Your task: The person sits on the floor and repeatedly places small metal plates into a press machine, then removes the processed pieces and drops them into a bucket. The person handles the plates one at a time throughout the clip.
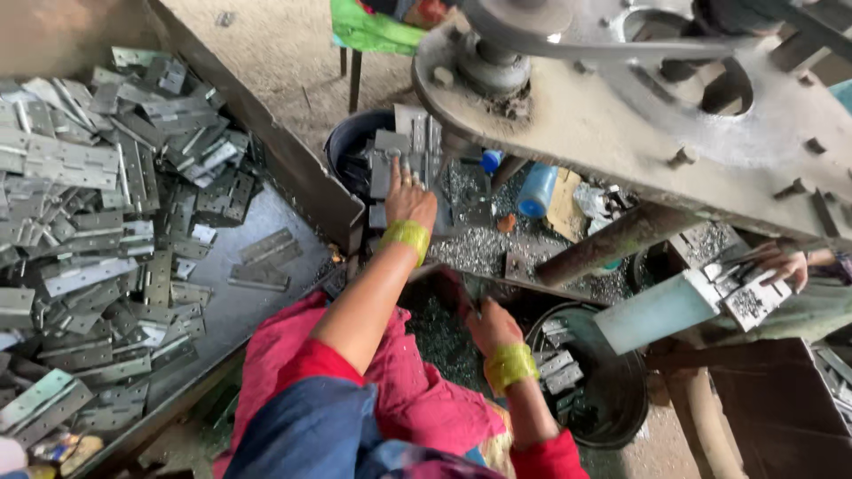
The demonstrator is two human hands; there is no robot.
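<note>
My left hand [406,197] reaches forward under the big press frame [621,133]. Its fingers lie flat over a grey metal hinge plate [388,167] on a small stack of hinges, gripping it from above. A yellow-green bangle sits on that wrist. My right hand [490,326], with a matching bangle, is curled shut close to my lap, beside the rim of a black bucket [621,412] that holds several hinges [557,365]. What its fingers enclose is hidden. Pink cloth covers my lap.
A large metal tray [257,310] on the left holds a heap of hinges [98,222]. Another black bucket [348,142] stands behind the stack. Metal chips litter the bed [479,248]. Another person's hand [783,263] holds parts at the right. A blue bottle [536,190] lies beyond.
</note>
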